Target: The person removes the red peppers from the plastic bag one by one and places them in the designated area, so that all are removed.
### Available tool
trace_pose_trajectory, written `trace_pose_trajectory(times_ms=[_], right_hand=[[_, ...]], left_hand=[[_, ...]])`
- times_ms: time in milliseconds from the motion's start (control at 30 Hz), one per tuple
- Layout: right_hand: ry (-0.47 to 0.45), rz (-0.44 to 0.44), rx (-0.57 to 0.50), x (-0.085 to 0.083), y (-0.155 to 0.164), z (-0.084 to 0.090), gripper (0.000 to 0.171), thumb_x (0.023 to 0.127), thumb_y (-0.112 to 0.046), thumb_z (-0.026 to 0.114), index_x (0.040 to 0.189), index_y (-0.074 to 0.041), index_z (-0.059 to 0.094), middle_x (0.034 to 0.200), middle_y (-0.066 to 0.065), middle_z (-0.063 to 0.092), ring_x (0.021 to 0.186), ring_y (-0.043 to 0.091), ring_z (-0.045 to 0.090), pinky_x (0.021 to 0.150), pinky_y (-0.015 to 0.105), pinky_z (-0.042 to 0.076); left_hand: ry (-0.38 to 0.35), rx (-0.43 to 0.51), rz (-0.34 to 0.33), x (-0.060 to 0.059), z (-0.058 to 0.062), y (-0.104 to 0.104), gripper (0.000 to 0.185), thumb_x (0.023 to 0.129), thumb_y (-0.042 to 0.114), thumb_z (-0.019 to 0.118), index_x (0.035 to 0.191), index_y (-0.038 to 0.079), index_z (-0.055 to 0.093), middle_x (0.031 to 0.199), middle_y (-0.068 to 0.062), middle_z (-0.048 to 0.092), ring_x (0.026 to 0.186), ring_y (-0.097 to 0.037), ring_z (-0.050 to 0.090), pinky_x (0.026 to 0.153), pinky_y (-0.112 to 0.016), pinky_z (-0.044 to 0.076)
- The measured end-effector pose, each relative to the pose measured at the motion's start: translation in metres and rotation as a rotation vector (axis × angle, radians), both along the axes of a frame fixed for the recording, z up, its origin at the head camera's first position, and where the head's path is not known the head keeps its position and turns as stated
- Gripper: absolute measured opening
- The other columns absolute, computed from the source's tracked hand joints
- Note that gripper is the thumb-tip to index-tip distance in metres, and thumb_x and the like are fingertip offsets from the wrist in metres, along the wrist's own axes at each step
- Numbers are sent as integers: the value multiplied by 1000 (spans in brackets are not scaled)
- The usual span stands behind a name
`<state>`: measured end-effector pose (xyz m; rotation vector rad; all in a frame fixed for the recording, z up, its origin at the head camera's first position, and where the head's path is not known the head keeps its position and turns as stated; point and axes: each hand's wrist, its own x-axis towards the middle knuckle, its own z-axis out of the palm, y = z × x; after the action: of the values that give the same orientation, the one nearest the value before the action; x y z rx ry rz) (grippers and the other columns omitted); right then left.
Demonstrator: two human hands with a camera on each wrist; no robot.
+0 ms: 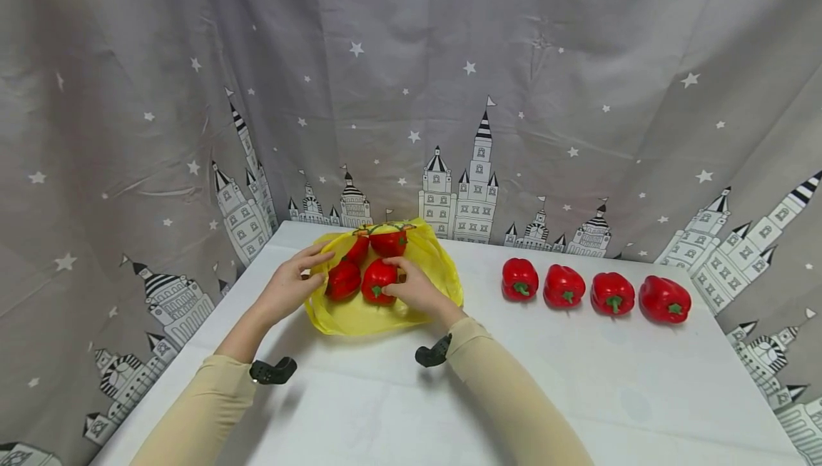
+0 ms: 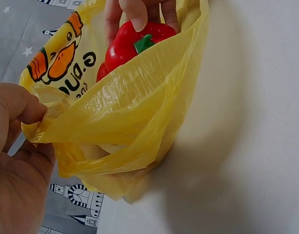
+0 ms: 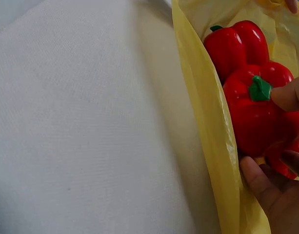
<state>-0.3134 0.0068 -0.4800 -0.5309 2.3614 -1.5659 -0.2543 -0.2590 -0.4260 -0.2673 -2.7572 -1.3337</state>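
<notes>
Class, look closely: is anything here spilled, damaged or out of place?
Nothing stands out. Four red peppers sit in a neat row on the table; others lie inside the yellow bag, which looks whole.

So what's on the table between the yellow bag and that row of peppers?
Nothing: in the head view, only bare white table separates the yellow bag from the nearest pepper.

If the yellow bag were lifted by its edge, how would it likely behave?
The yellow bag looks thin and crinkled, so it would probably sag. The left hand already bunches its edge easily. The glossy peppers inside would likely slide together.
</notes>
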Motion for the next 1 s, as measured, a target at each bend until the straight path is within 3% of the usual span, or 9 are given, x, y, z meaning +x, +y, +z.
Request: trace_pose_trajectory(times_ms=[233,567,1000], right_hand=[[-50,8,-30,-3,0,-2,78,90,-21,72,160,-23,37,158,3,41,136,29,44,112,51,39],[-85,4,-39,-4,-3,-2,83,88,-22,72,161,-22,34,158,8,39,137,30,43,113,50,38],[-113,-22,-54,-5,-5,-5,71,86,-26,78,150,-25,48,136,8,55,119,28,54,100,45,48]], left_hand=[[2,-4,1,0,-1,0,49,99,10,55,147,6,56,163,-8,34,151,-33,28,109,-55,42],[8,-11,6,0,-2,-1,49,99,9,54,147,5,55,163,-11,34,150,-36,29,110,-56,41],[-12,-11,20,0,-2,-1,50,98,10,54,148,5,55,163,-9,35,149,-35,31,110,-55,42]])
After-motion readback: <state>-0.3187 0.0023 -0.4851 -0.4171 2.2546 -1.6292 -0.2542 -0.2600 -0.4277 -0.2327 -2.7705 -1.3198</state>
